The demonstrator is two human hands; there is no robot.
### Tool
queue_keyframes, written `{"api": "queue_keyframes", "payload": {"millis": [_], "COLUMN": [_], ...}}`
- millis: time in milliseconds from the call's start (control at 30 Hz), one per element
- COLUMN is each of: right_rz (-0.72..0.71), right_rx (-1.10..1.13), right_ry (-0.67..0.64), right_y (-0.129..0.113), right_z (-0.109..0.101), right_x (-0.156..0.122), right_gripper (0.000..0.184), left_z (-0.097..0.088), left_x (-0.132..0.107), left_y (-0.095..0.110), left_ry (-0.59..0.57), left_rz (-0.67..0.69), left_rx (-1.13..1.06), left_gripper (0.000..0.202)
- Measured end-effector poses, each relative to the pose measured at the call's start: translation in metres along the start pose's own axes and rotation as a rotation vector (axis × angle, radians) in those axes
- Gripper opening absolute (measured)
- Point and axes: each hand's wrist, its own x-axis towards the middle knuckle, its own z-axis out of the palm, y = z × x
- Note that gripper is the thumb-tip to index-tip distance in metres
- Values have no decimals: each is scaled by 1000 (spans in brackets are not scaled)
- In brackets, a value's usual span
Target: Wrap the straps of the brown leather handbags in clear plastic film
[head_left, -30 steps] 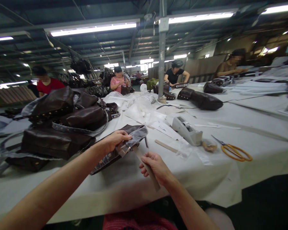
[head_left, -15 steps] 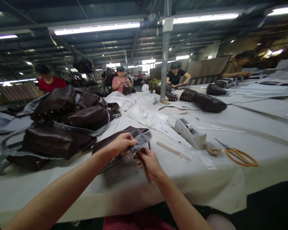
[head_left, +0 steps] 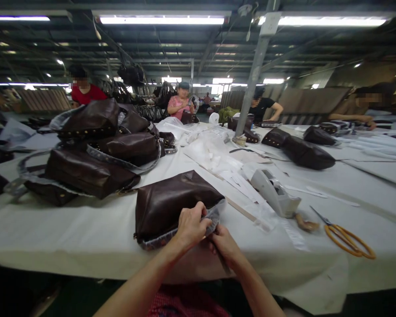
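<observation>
A dark brown leather bag (head_left: 174, 198) lies on its side at the front of the table. Clear plastic wrapping (head_left: 214, 215) covers the strap along its near edge. My left hand (head_left: 193, 224) pinches that wrapped strap at the bag's right corner, thumb and fingers closed. Just beside it, my right hand (head_left: 225, 244) is closed round a narrow brown strap (head_left: 221, 259) whose end hangs down toward the table edge. The fingers hide where the strap joins the bag.
Several brown bags (head_left: 86, 167) are piled at left. To the right are a grey tape dispenser (head_left: 275, 193), orange-handled scissors (head_left: 348, 237) and a brown strip (head_left: 242, 209). Plastic scraps (head_left: 207, 152) lie behind, near a metal post (head_left: 254, 75). Co-workers (head_left: 180, 103) sit across the table.
The view has shifted, so the table's things appear farther right. The bag now shows its broad side more fully. Both hands have stayed close together at its right corner, still gripping.
</observation>
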Motion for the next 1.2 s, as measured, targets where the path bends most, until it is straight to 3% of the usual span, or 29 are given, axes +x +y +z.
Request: {"api": "queue_keyframes", "payload": {"millis": [167, 267, 333, 433, 533, 633, 767, 867, 967, 1100, 1200], "right_rz": [60, 60, 79, 71, 51, 25, 22, -8, -39, -36, -44], "right_rx": [-139, 54, 245, 426, 480, 447, 334, 302, 332, 380, 388], "right_ry": [-84, -13, 66, 143, 96, 108, 133, 140, 101, 59, 44], "right_y": [1, 1, 1, 0, -1, -3, -4, -4, -4, -2, 2], "right_z": [-46, -62, -55, -25, 9, 27, 27, 18, 12, 11, 13], "right_x": [-33, -49, -50, -40, -27, -21, -20, -20, -19, -19, -17], "right_gripper": [32, 39, 45, 55, 55, 55, 53, 49, 49, 48, 48], "left_z": [-9, -9, -7, -6, -7, -10, -16, -31, -53, -70, -68], "left_x": [1, 2, 2, 2, 2, 4, 9, 14, 19, 24, 24], "left_y": [-5, -6, -6, -6, -6, -8, -15, -24, -33, -40, -39], "left_ry": [0, -17, -24, -15, -17, -41, -172, -472, -699, -741, -633], "left_rz": [-19, -26, -20, -15, -39, -76, -102, -72, 86, 304, 387], "left_rx": [-45, -59, -53, -42, -53, -58, -171, -453, -536, -392, -219], "left_gripper": [8, 12, 13, 14, 16, 18, 19, 30, 51, 67, 63]}}
